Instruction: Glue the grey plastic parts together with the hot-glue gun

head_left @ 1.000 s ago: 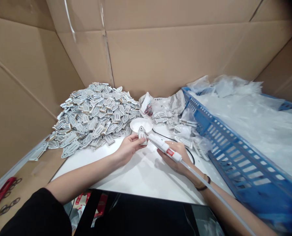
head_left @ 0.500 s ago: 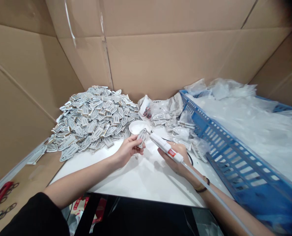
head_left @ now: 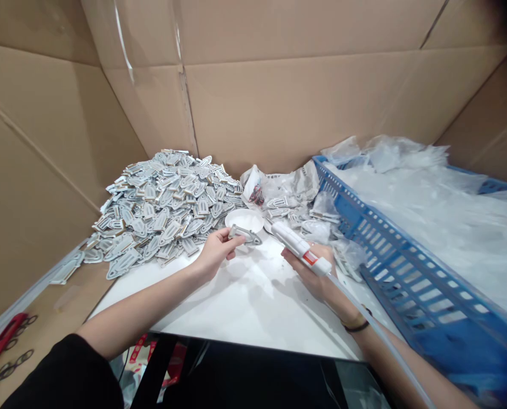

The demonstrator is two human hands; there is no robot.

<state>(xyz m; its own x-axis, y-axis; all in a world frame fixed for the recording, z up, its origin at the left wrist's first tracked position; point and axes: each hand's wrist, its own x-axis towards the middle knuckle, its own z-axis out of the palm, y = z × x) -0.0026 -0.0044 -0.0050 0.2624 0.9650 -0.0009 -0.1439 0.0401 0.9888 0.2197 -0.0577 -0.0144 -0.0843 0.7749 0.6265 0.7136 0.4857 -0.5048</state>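
Holding a grey part (head_left: 245, 234) level in the left hand (head_left: 214, 253), grip pinched on its near end; the part hangs just in front of the white dish (head_left: 244, 218), above the table (head_left: 245, 309). Grip of the right hand (head_left: 317, 278) is wrapped around a white applicator (head_left: 298, 249) with a red label, nozzle at the dish's right edge, near the part; contact between them can't be told. A clear tube (head_left: 377, 335) runs from the applicator's back end away from the dish, along the right forearm. A pile of grey parts (head_left: 163, 210) lies left of the dish, reaching it. Some bagged parts (head_left: 304, 213) sit behind and right of the dish. A blue crate (head_left: 407, 278) stands further right, filled with plastic bags (head_left: 428, 193).
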